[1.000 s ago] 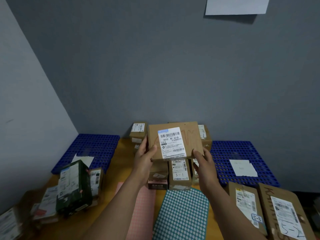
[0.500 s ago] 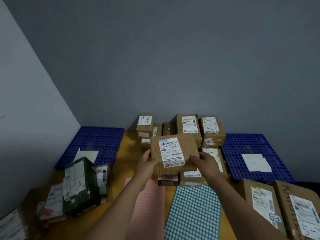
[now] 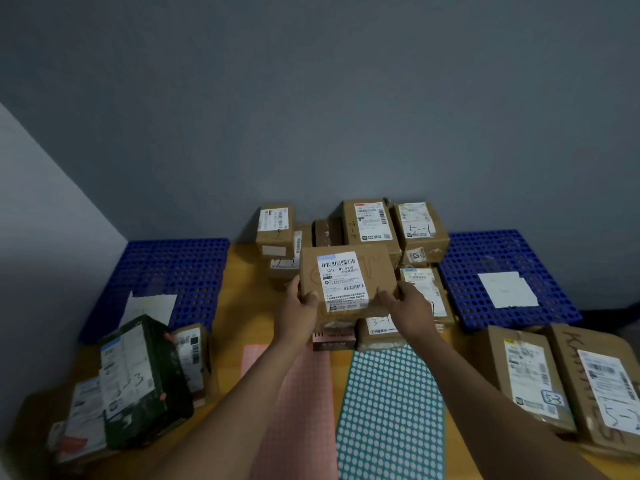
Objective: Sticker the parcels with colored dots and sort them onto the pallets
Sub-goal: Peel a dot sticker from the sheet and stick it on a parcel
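Observation:
I hold a brown cardboard parcel point(image 3: 367, 271) with a white barcode label, tilted toward me above the table's middle. My left hand point(image 3: 300, 311) grips its lower left corner and my right hand point(image 3: 405, 306) grips its lower right corner. Under my forearms lie a pink dot-sticker sheet point(image 3: 298, 403) and a teal sheet of white dots point(image 3: 388, 410). A blue pallet point(image 3: 180, 268) lies at the left and another blue pallet point(image 3: 491, 258) at the right, each bearing a white paper.
Several labelled cardboard parcels point(image 3: 367, 223) are stacked against the grey back wall. A dark green box point(image 3: 145, 379) and small parcels sit at the near left. Two large flat parcels point(image 3: 530, 372) lie at the near right on the wooden table point(image 3: 242, 289).
The parcel has come down and a little nearer the table, still held in both hands. The view has tipped downward, showing more of the stack behind.

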